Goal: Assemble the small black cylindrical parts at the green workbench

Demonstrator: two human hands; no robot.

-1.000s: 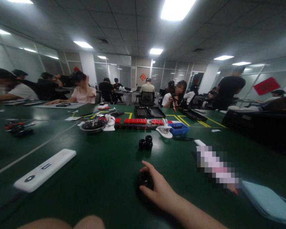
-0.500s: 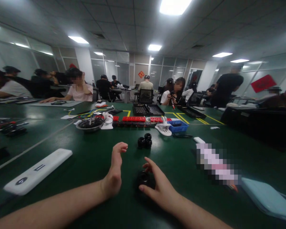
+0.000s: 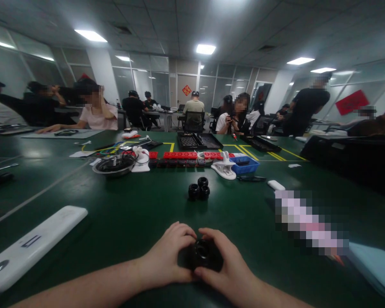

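Observation:
On the green table, close in front of me, is a black round piece with a hole in its top. My left hand curves round its left side, fingers behind and thumb in front. From the other side, my right hand cups the same piece between thumb and fingers. The palms and fingers hide part of it. Farther off stands a cluster of similar glossy black round pieces, grouped tightly together.
A long white device lies left; a light blue case lies right. Across the table are red and black blocks, a metal bowl with cables, a white clip and a blue basket. Several people sit beyond.
My left hand has come down and right, from raised and apart to against the black round piece. My right hand has closed in around it. The view has shifted slightly.

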